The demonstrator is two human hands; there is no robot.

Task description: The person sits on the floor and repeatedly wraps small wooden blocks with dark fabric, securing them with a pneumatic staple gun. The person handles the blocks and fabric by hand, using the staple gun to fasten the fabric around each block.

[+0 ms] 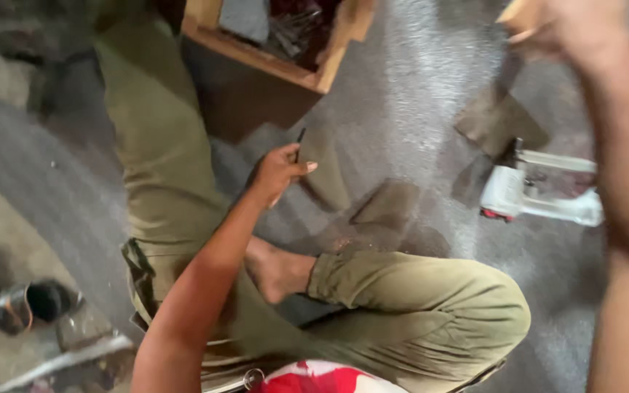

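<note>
At the far left a dark metal cup point(29, 304) is lying on the floor, well apart from the left hand point(279, 172), which is pinching a thin dark pencil-like stick point(299, 144) between thumb and fingers while touching a flat brownish-grey piece point(327, 171) on the grey floor point(416, 94). Above it a wooden box point(329, 73) is standing, and a similar flat piece point(500, 120) is lying beside a clear plastic bottle point(544, 193). At the upper right, the blurred right hand point(566, 25) is gripping a pale wooden piece point(516, 14).
</note>
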